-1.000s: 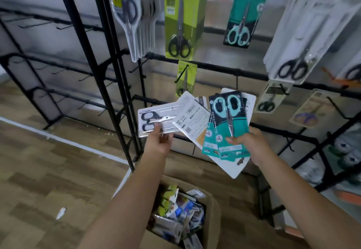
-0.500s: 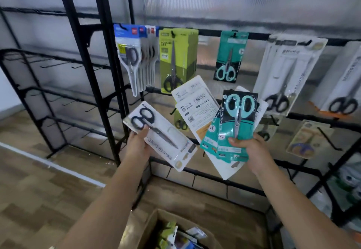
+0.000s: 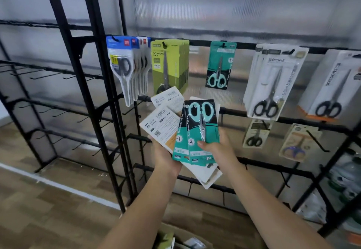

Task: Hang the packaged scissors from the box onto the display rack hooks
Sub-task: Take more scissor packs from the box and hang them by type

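Note:
I hold a fanned stack of packaged scissors in front of the black display rack. A teal pack with mint-handled scissors lies on top, and white packs with barcodes show their backs to its left. My right hand pinches the teal packs with its thumb on the front. From below and the left, my left hand grips the white packs. A matching teal pack hangs alone on a top-row hook. The cardboard box is just visible at the bottom edge.
Blue-topped packs, green packs and white packs hang on the top row, with smaller packs on the row below. The left rack section has bare hooks. Wood floor lies below.
My left hand brought its separate white pack with black scissors back to the stack and now grips the fan together with my right hand. The view tilted up, so the box is nearly out of sight.

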A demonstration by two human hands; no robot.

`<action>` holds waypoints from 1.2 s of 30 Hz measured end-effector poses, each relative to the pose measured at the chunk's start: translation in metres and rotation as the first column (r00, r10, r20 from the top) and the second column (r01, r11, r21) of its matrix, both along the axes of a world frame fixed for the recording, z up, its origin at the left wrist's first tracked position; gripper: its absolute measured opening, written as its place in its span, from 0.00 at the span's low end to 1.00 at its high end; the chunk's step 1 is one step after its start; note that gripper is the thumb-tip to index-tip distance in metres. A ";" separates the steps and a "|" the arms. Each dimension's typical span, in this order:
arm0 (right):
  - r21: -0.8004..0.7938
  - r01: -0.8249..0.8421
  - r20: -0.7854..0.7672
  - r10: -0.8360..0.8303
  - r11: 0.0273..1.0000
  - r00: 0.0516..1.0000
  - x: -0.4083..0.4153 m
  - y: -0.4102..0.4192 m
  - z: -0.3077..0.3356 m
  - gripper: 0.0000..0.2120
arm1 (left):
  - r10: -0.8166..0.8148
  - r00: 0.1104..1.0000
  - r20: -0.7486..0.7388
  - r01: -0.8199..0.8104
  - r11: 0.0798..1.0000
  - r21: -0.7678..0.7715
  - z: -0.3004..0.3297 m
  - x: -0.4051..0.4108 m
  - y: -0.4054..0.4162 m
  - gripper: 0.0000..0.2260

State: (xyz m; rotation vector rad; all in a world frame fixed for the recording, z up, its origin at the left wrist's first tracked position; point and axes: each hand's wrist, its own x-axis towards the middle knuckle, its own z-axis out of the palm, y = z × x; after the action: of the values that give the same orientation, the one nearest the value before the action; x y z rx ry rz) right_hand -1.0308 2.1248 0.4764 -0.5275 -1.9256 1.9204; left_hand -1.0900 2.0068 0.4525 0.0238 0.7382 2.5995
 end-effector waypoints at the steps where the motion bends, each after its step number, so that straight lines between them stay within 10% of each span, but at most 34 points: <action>1: 0.004 0.005 -0.016 -0.005 1.000 1.000 0.000 0.000 -0.001 0.22 | -0.001 1.000 0.015 0.000 0.999 0.034 0.001 0.001 0.001 0.32; 5: -0.046 0.087 -0.109 -0.092 0.995 0.990 0.002 0.000 -0.003 0.27 | -0.029 0.999 -0.021 0.031 0.995 0.098 0.008 0.006 -0.001 0.33; 15: 0.112 -0.177 -0.020 0.180 0.978 0.983 0.010 0.025 0.017 0.32 | -0.368 0.902 -0.227 0.256 0.877 -0.406 0.013 0.013 -0.005 0.15; 28: 0.153 -0.134 -0.067 0.145 0.979 0.987 0.010 0.050 0.040 0.23 | -0.258 0.929 -0.266 0.156 0.924 -0.350 0.009 0.006 -0.004 0.15; 36: 0.562 -0.405 0.421 0.171 0.722 0.891 0.023 0.090 0.063 0.34 | -0.170 0.955 -0.243 0.058 0.911 -0.409 0.019 -0.005 -0.014 0.17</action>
State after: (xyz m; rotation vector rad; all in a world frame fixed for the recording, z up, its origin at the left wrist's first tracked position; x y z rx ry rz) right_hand -1.0074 2.2144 0.5394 -0.3688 -2.8617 1.2112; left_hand -1.0954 1.9924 0.4711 0.3000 1.3138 2.3110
